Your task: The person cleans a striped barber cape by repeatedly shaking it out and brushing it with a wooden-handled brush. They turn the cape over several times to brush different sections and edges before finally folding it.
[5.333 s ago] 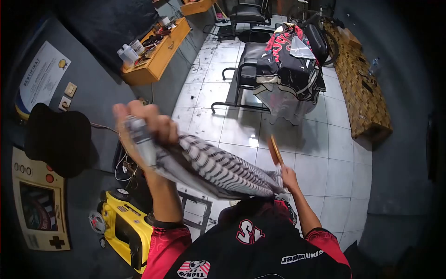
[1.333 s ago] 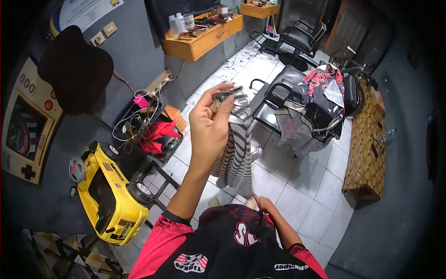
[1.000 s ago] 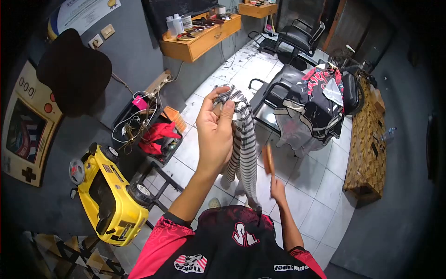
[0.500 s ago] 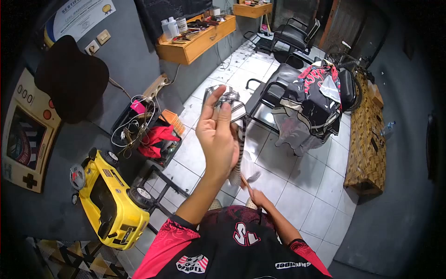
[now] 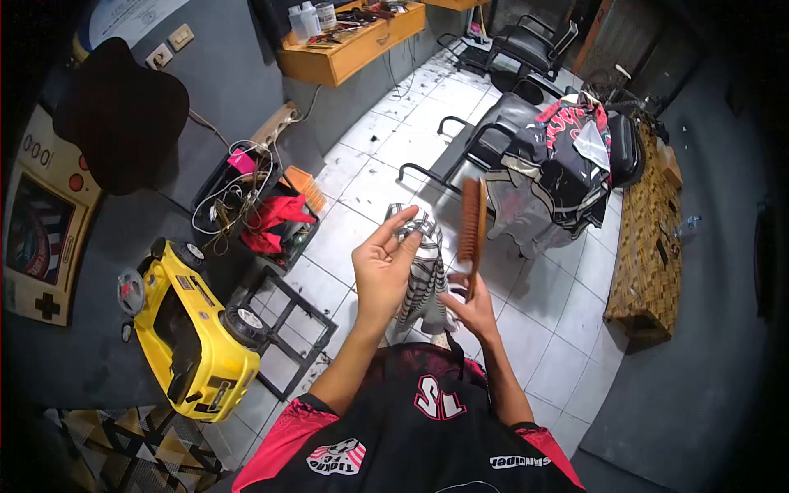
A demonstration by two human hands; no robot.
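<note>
A black-and-white striped cloth [image 5: 424, 275] hangs from my left hand [image 5: 385, 267], its upper edge pinched between thumb and fingers. My right hand [image 5: 475, 310] is closed round the lower end of a wooden brush [image 5: 472, 234]. The brush stands upright just right of the cloth, its brown bristles facing left toward the fabric. A small gap shows between the bristles and the cloth. The lower part of the cloth hangs close to my right thumb.
Ahead on the right, clothes [image 5: 567, 156] lie over a black chair [image 5: 501, 135]. A yellow toy car [image 5: 193, 329] and a black metal frame [image 5: 288, 329] are at the left. A wooden drawer shelf [image 5: 353, 49] is on the wall; a woven cabinet [image 5: 645, 255] stands right.
My right hand has risen from near my waist with the brush, now upright beside the cloth. My left hand has lowered slightly, and the cloth hangs more openly in view.
</note>
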